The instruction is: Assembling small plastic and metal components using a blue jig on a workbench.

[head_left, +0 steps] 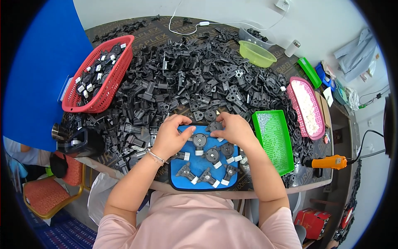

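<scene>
A blue mat [179, 167] with a dark border lies at the table's front edge. On it rest several black plastic parts with white end pieces, some topped with round discs, such as a black wheel-like part [200, 141] near the mat's upper middle. My left hand [171, 135] is beside that part, thumb and forefinger apart, with nothing visible between them. At the mat's upper right, my right hand [235, 129] pinches a black round disc [214, 126] between thumb and fingers. Lower on the mat, a black bracket [208, 177] has no disc on top.
A large heap of black plastic parts [195, 79] covers the table. A red basket [121, 68] of assembled parts stands left, a green tray [286, 155] right, and a pink basket [293, 106] of white pieces beyond. An orange-handled electric screwdriver [329, 162] lies at the right edge.
</scene>
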### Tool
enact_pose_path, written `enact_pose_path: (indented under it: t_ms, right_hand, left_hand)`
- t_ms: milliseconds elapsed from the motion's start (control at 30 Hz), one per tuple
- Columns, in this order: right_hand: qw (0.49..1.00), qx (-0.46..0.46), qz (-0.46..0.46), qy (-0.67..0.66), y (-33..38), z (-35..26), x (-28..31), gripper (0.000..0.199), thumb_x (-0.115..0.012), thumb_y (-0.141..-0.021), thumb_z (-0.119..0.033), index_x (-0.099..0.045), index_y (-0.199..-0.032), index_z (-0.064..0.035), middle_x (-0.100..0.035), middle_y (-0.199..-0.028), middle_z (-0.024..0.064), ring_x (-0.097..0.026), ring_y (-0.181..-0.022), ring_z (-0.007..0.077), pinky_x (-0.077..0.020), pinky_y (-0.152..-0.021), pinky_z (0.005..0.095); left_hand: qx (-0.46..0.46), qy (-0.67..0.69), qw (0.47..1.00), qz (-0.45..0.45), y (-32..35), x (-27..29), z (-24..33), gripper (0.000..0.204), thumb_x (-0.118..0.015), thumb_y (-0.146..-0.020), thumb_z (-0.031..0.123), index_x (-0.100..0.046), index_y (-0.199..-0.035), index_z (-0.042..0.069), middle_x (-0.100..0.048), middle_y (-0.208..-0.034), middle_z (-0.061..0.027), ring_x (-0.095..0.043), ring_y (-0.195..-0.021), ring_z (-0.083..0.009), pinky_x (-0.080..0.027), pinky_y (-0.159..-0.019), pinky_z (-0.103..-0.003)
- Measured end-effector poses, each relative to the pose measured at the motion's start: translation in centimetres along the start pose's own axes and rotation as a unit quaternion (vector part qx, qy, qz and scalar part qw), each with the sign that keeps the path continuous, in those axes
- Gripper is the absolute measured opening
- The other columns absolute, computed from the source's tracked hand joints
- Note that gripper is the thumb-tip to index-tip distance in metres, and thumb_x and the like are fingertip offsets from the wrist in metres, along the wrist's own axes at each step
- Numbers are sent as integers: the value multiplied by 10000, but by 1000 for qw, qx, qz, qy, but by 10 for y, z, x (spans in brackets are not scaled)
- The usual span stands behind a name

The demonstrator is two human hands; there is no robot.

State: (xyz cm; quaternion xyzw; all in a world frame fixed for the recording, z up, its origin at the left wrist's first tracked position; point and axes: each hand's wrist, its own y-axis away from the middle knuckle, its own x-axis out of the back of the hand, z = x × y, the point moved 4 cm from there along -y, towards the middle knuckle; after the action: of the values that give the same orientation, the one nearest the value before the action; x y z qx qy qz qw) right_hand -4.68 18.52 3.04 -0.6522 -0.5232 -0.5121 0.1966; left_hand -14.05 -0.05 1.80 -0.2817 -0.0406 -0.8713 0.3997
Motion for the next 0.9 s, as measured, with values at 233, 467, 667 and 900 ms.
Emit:
enact_pose_path:
  t_ms: [233,467,667,900]
  right_hand:
    - [999,20,32,-1,9,1,-7,551,-821,-643,-332,-628,-1081,-60,-682,-928,124,-663,-871,287,-512,-764,370]
    - [996,25,83,-23,11,8,-12,533,-803,-666,-323,-618,-1098,-73,-680,-895,115,-670,-783,271,-519,-728,365]
    - [995,44,88,-28,12,6,-12,530,-806,-663,-303,-624,-1105,-73,-648,-945,105,-652,-785,238,-515,-730,361]
    - [992,70,104,-28,12,5,-13,529,-815,-654,-296,-633,-1094,-66,-625,-1004,108,-635,-886,257,-507,-777,361]
  left_hand:
    - [-4,4,1000,4,4,2,-1,205,-719,-799,147,-656,-958,34,-637,-903,-73,-599,-837,-181,-459,-711,-281]
    - [-2,0,1000,0,6,4,3,204,-718,-799,144,-654,-958,33,-638,-905,-78,-604,-855,-197,-459,-749,-286]
    - [-9,3,1000,-1,7,3,2,201,-716,-801,143,-654,-957,33,-638,-906,-82,-603,-863,-204,-454,-770,-291]
    - [-19,13,1000,-2,8,1,0,199,-716,-800,148,-656,-955,37,-635,-902,-77,-595,-860,-197,-452,-767,-293]
